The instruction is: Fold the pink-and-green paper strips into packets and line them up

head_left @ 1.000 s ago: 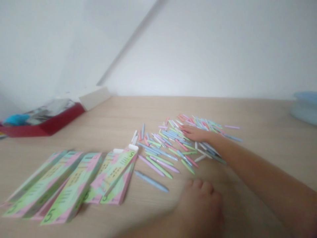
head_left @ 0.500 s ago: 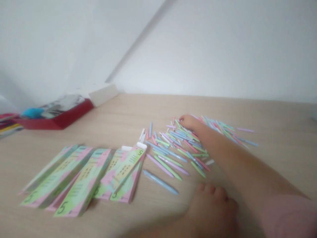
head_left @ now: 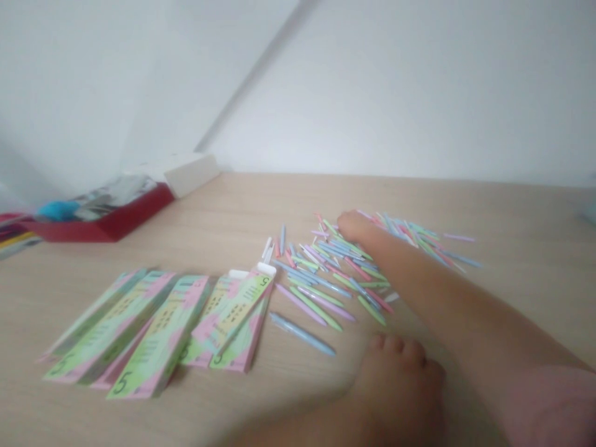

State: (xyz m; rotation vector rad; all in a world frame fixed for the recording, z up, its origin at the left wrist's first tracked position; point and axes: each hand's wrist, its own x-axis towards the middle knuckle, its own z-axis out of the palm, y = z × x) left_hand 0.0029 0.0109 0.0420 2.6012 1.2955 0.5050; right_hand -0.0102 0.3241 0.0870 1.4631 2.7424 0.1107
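Observation:
Many slim pastel pens [head_left: 321, 267] in blue, green, purple and pink lie in a loose pile on the wooden table. My right hand [head_left: 352, 226] is at the far side of this pile, fingers curled down among the pens; whatever they grip is hidden. Near me, my left hand [head_left: 400, 385] rests on the table in a fist, and its inside does not show. A single blue pen [head_left: 302, 334] lies just left of that fist. Farther left are several flat printed pen boxes [head_left: 158, 338] marked 5; one slanted box [head_left: 242, 310] lies across others, near open white flaps.
At the back left stands a red tray [head_left: 112, 217] holding a blue item and other stuff, beside a white box [head_left: 193, 174]. More pens [head_left: 419, 239] are scattered beyond my right forearm. A white wall [head_left: 395, 93] rises behind the wooden table [head_left: 261, 198].
My right hand stays at the far side of the pile, its fingers now tucked lower. Pens beside it have shifted slightly. My left fist keeps its place; the view has tilted a little.

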